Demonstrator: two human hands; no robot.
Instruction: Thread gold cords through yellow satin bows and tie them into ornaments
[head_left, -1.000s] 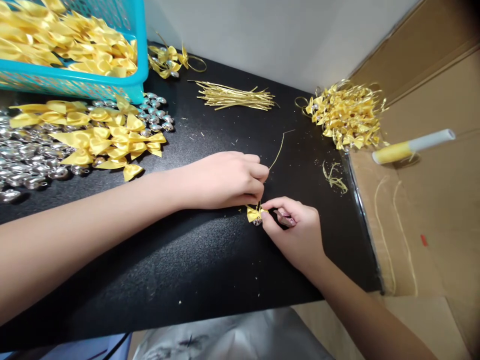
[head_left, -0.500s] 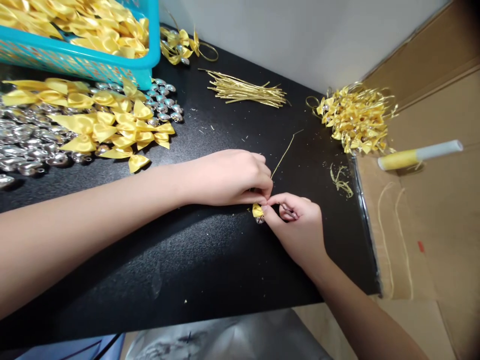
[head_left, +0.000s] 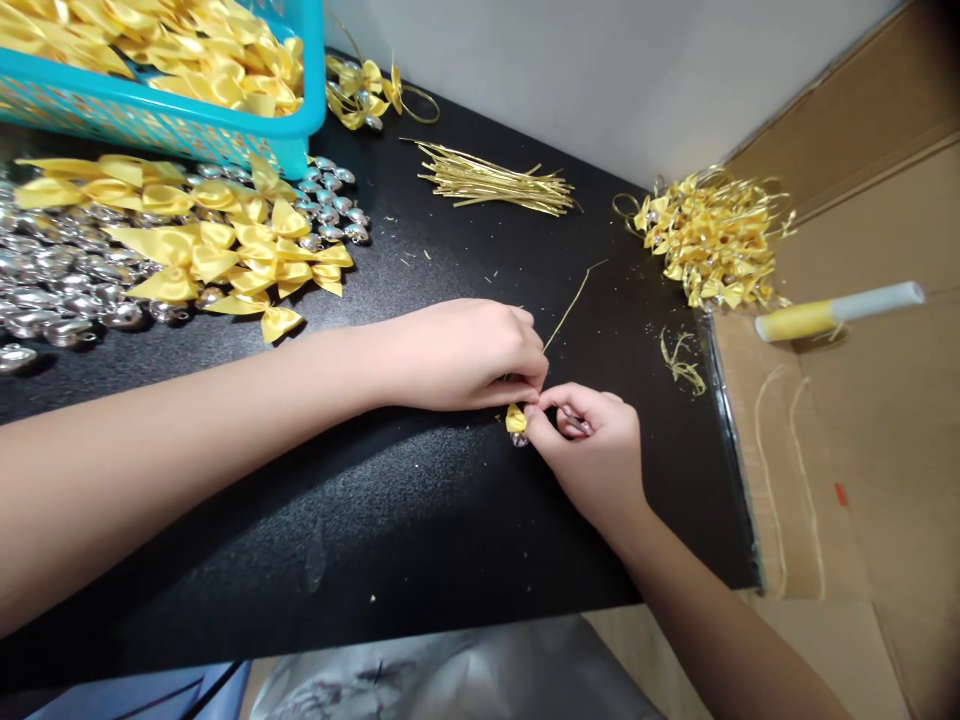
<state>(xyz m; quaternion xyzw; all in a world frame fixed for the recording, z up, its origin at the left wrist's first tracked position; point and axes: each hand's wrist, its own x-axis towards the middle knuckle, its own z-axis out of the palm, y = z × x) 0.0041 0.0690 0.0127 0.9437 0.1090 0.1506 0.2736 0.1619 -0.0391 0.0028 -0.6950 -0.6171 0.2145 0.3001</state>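
Note:
Near the middle of the black table, my left hand (head_left: 484,355) is closed, its fingertips meeting those of my right hand. A thin gold wire tie (head_left: 568,310) runs out from behind its fingers toward the back. My right hand (head_left: 596,445) pinches with thumb and forefinger at the edge of a small yellow ribbon bow (head_left: 515,417). Just below the bow shows a silver bead (head_left: 519,438). The bow's upper part and the wire's near end are hidden by my fingers. Something small and shiny shows at the curled fingers of my right hand; I cannot make it out.
At left are silver beads (head_left: 52,265) and loose yellow bows (head_left: 214,255), below a turquoise basket (head_left: 311,110) of bows. Gold ties (head_left: 495,180) lie behind. A pile of tied bows (head_left: 712,235), wire scraps (head_left: 682,362) and a yellow-white tube (head_left: 840,310) are at right.
My hands stay pinched together at almost the same spot, with only a slight shift of the fingers. The whole view has moved a little; nothing was let go.

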